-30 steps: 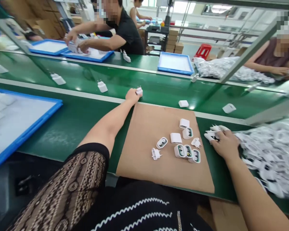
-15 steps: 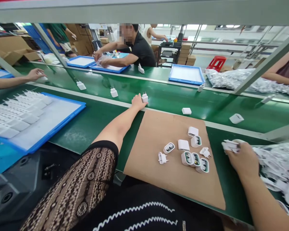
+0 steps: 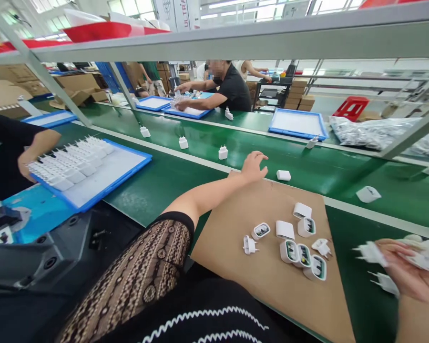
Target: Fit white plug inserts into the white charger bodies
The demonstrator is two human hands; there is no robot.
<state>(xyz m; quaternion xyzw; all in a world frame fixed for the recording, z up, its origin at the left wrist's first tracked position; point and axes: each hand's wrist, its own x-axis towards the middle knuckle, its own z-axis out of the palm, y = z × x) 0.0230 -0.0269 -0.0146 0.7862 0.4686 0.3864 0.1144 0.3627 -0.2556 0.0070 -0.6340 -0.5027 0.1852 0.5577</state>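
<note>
My left hand (image 3: 254,166) reaches over the near edge of the green conveyor belt, fingers apart and holding nothing. To its left a white plug charger (image 3: 223,152) stands on the belt with its pins up; to its right lies a white charger housing (image 3: 283,175). At the right edge my right hand (image 3: 416,276), blurred, is closed around several white plug covers (image 3: 373,253) with pins sticking out. Another plug cover (image 3: 385,284) sits just beside or under it; I cannot tell which. Open housings with circuit boards inside (image 3: 303,256) and a loose plug cover (image 3: 249,245) lie on the cardboard sheet (image 3: 236,276).
At left a blue-rimmed tray (image 3: 125,166) holds rows of chargers, near a co-worker's arm (image 3: 39,147). More chargers (image 3: 183,142) stand along the belt. Across it are a person in black (image 3: 236,90), trays (image 3: 298,124) and plastic bags (image 3: 379,133). A metal shelf (image 3: 214,45) spans overhead.
My left hand has let go of the charger, which stays standing on the belt, and has drawn back, opened. My right hand now holds a bunch of plug covers. The view has tilted up and left.
</note>
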